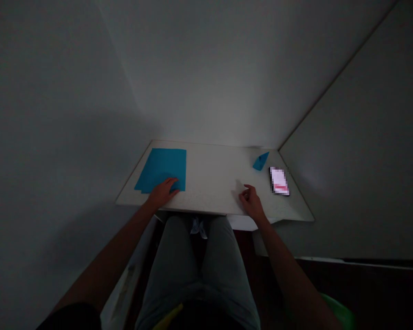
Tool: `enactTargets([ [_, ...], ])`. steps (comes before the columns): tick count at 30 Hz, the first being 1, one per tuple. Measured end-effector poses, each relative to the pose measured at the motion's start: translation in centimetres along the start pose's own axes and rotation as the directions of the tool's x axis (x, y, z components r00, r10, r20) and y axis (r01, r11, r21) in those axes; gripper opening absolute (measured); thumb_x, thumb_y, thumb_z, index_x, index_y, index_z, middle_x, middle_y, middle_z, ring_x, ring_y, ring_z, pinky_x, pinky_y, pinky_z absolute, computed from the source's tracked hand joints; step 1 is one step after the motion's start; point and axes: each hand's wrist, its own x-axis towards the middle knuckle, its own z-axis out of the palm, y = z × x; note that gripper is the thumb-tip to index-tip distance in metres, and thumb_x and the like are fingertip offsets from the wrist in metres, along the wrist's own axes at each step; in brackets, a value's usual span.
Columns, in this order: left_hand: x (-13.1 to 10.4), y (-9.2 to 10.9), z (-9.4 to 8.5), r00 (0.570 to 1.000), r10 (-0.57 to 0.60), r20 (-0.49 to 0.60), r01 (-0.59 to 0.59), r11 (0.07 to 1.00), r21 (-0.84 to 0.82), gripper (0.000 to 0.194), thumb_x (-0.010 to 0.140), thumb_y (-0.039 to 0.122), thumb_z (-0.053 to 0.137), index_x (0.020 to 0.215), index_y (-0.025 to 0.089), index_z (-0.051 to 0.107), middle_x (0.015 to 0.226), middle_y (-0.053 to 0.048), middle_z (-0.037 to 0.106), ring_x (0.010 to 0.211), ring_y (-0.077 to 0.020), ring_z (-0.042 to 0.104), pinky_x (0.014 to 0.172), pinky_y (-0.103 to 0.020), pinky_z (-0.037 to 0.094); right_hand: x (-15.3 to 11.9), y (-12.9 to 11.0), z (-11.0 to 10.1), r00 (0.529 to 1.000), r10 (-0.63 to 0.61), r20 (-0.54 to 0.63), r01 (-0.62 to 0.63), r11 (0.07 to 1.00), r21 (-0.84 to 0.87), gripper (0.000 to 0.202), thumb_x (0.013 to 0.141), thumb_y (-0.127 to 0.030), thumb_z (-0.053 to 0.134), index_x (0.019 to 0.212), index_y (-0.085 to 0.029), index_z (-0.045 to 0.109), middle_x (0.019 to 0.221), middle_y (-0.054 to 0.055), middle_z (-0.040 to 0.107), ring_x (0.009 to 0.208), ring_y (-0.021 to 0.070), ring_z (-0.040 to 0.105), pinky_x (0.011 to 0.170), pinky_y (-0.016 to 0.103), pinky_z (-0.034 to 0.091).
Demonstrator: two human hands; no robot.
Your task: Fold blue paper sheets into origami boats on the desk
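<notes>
My left hand lies over the near right corner of a stack of blue paper sheets. Its fingers are stretched out, with the thumb apart from them by the near edge. At least two sheets show, since their near left corners do not line up. My right hand is low over the white tabletop, or resting on it; I cannot tell which. Its fingers are loosely curled, index finger and thumb are apart, and I see nothing between them. Beyond it stands a small folded blue paper piece with a pointed tip.
A phone with a lit screen lies at the right of the white table. Walls close in the back and left, and a panel borders the right. My legs are under the near edge. Something green shows at lower right.
</notes>
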Motion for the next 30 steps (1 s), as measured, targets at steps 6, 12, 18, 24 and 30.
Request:
enactTargets([
  [6,1.0,0.7,-1.3,0.988,-0.027,0.152,-0.007,0.976,0.216,0.044,0.099,0.025,0.058,0.142,0.024,0.069,0.144,-0.015,0.072,0.123,-0.0347,0.073,0.105,-0.048,0.060,0.9,-0.4,0.9,1.000,-0.016,-0.006,0.015,0.997,-0.070,0.053,0.090,-0.048,0.057,0.134,-0.018,0.059,0.093,0.006,0.073,0.075,0.0232,0.069,0.075,0.038,0.055],
  [12,2.2,1.2,-3.9,0.985,-0.076,0.157,0.032,0.963,0.267,0.042,0.106,0.021,0.048,0.141,0.024,0.072,0.143,-0.010,0.075,0.130,-0.0291,0.071,0.116,-0.046,0.056,0.9,0.2,0.8,0.999,-0.028,-0.015,0.027,0.999,-0.043,0.050,0.090,-0.048,0.059,0.132,-0.019,0.062,0.088,0.004,0.073,0.075,0.0237,0.070,0.075,0.038,0.055],
  [18,4.1,7.0,-6.0,0.999,0.042,0.024,-0.046,0.968,0.248,0.041,0.114,0.033,0.043,0.138,0.026,0.076,0.139,-0.007,0.077,0.125,-0.0279,0.073,0.109,-0.041,0.057,1.1,0.6,1.2,0.998,-0.056,0.016,0.057,0.994,-0.098,0.043,0.091,-0.047,0.063,0.126,-0.022,0.066,0.087,0.002,0.073,0.072,0.0214,0.067,0.073,0.036,0.053],
  [24,2.3,15.0,-0.8,0.936,0.220,0.273,-0.289,0.926,0.243,0.040,0.111,0.019,0.050,0.135,0.032,0.079,0.136,-0.004,0.079,0.110,-0.0243,0.077,0.098,-0.037,0.059,0.5,0.5,1.2,0.982,-0.186,0.044,0.191,0.963,-0.193,0.061,0.092,-0.050,0.071,0.144,-0.021,0.061,0.126,0.013,0.072,0.074,0.0207,0.065,0.076,0.041,0.060],
  [30,0.4,19.5,4.6,0.887,0.296,0.353,-0.368,0.917,0.156,0.040,0.109,0.017,0.054,0.137,0.032,0.078,0.133,-0.005,0.081,0.108,-0.0244,0.078,0.094,-0.036,0.060,0.0,0.7,1.3,0.886,-0.447,0.121,0.463,0.850,-0.252,0.090,0.094,-0.048,0.076,0.172,-0.027,0.039,0.170,0.020,0.039,0.136,0.0377,0.058,0.114,0.057,0.056],
])
